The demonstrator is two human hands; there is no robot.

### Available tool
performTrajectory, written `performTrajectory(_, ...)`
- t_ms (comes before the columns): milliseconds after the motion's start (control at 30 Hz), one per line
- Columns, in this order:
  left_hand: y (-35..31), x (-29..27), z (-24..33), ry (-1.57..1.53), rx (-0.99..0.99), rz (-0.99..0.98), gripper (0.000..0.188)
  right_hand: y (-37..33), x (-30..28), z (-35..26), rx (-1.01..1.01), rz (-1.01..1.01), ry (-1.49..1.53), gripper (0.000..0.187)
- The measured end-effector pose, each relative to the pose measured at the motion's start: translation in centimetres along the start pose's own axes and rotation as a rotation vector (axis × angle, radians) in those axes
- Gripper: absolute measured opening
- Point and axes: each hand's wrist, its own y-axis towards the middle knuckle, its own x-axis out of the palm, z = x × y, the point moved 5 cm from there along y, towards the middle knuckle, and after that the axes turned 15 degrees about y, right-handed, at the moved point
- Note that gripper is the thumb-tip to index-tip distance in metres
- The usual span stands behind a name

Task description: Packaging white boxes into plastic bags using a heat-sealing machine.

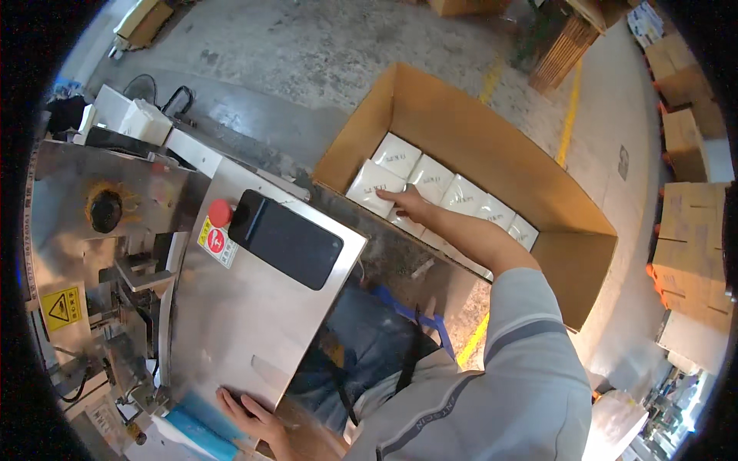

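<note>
My right hand (411, 204) reaches into an open cardboard carton (477, 146) and grips a white wrapped pack (373, 184) at its left end. One finger lies across the pack's top; the others are partly hidden at its edge. Several similar white packs (432, 178) sit in rows beside it, some covered by my forearm. My left hand (252, 416) rests with fingers apart on the metal tabletop (231, 330), close to a blue sheet-like thing (196, 426), and holds nothing.
A black phone (286, 240) and a red push button (220, 213) are on the metal top. Machine parts (131, 284) stand along the left. Stacked cartons (692, 253) line the right side, and yellow lines (570, 115) cross the concrete floor.
</note>
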Motion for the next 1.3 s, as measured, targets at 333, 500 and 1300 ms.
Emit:
performTrajectory(333,0.1,0.1,-0.2,-0.003,0.021,0.027,0.046,1.0,0.5,-11.0,-0.297,-0.094,-1.073,0.073)
performTrajectory(500,0.5,0.9,0.8,-0.047,0.012,0.009,0.046,5.7,3.8,-10.6,-0.314,-0.534,-1.775,0.07)
performTrajectory(1300,-1.7,-7.7,-6.1,-0.106,-0.276,-0.078,0.044,-2.8,-1.0,-6.9,-0.201,-0.146,-1.22,0.055)
